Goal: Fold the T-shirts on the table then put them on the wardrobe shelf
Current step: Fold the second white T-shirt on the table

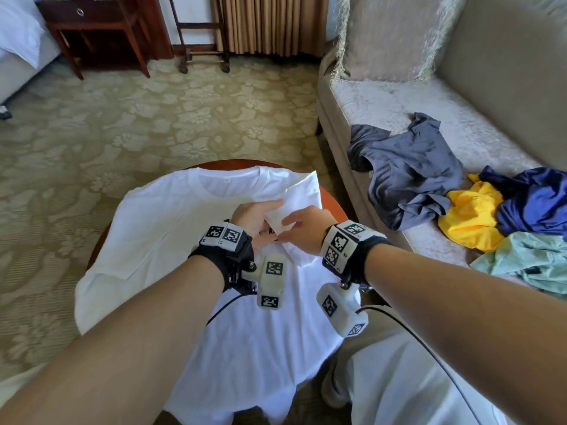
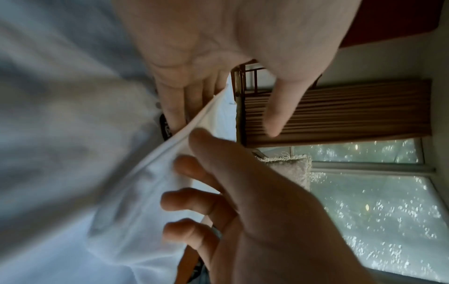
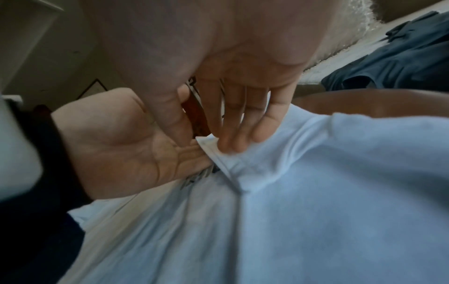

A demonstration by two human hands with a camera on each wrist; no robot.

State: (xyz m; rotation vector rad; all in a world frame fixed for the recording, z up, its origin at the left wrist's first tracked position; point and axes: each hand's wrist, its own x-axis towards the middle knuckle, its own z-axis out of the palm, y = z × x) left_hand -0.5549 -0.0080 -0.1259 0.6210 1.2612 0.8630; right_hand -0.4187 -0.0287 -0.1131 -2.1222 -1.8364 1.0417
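Note:
A white T-shirt lies face up on a round wooden table, its right side folded inward. Both hands meet over the shirt's middle at the folded sleeve. My left hand lies palm up with straight fingers under the sleeve hem. My right hand pinches that hem, fingertips on top of the cloth. In the left wrist view, the left hand shows flat and the right hand curls round the sleeve edge. From the right wrist, the right hand presses the hem onto the left hand.
A sofa stands right of the table with a grey-blue shirt, a yellow one, a dark blue one and a pale green one. A wooden side table and rack stand across the carpet.

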